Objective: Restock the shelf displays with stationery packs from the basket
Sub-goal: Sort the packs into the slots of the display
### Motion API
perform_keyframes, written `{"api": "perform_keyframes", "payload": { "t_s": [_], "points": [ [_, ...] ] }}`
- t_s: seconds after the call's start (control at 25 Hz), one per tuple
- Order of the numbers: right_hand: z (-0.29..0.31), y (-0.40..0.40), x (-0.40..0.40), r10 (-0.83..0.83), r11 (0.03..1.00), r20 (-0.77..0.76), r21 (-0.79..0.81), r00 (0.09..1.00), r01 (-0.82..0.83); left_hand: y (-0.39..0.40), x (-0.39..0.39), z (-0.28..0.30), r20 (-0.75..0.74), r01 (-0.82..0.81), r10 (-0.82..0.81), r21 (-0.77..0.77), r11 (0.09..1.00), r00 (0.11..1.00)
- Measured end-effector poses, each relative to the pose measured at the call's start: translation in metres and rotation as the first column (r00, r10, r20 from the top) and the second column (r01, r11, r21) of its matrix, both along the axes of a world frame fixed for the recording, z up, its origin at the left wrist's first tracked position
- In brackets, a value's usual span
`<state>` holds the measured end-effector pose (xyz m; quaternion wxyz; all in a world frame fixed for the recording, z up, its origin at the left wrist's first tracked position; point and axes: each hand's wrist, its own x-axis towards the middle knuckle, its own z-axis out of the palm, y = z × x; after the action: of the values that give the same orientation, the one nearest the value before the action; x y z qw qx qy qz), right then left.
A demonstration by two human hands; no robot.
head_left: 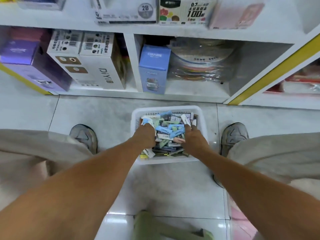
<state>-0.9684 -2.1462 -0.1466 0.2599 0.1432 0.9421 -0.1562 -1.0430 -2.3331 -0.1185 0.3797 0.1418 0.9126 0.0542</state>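
A white plastic basket stands on the floor between my feet, filled with several small stationery packs in blue, green, white and pink. My left hand reaches into the basket's left side and grips a blue and white pack. On the right side, my right hand pinches a white pack at its fingertips. The fingers of both hands are mostly hidden behind the backs of the hands.
White shelves stand right behind the basket, holding a purple box, white DIY boxes, a blue box and a wrapped stack of coloured discs. My shoes flank the basket. A green object lies near the bottom.
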Motion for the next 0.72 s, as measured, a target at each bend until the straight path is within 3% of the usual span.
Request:
{"api": "perform_keyframes", "payload": {
  "t_s": [0.16,0.32,0.44,0.56,0.64,0.72],
  "points": [
    [-0.017,-0.013,0.002,-0.09,0.996,-0.052,-0.004,0.995,0.09,0.004,0.0,-0.023,-0.047,-0.089,0.088,-0.029,0.996,0.995],
    [-0.019,-0.02,0.005,-0.059,0.995,-0.138,-0.09,0.989,0.047,0.009,-0.002,-0.035,-0.036,-0.224,0.226,0.048,0.973,0.974],
    [-0.013,-0.02,-0.008,-0.041,0.998,-0.219,-0.062,0.975,0.028,0.006,-0.004,-0.035,-0.01,-0.239,0.239,0.05,0.97,0.971],
    [-0.011,-0.01,-0.037,-0.123,0.992,-0.301,-0.049,0.946,0.113,0.007,-0.004,-0.028,-0.251,-0.123,0.117,-0.008,0.992,0.961],
    [-0.011,-0.003,-0.052,-0.109,0.994,-0.191,-0.048,0.976,0.101,0.016,-0.005,-0.025,-0.374,0.034,-0.004,0.072,0.997,0.927],
    [-0.015,0.001,-0.057,-0.012,1.0,-0.069,0.014,0.998,0.013,0.03,-0.006,-0.023,-0.341,0.152,-0.079,0.194,0.969,0.937]
  ]
}}
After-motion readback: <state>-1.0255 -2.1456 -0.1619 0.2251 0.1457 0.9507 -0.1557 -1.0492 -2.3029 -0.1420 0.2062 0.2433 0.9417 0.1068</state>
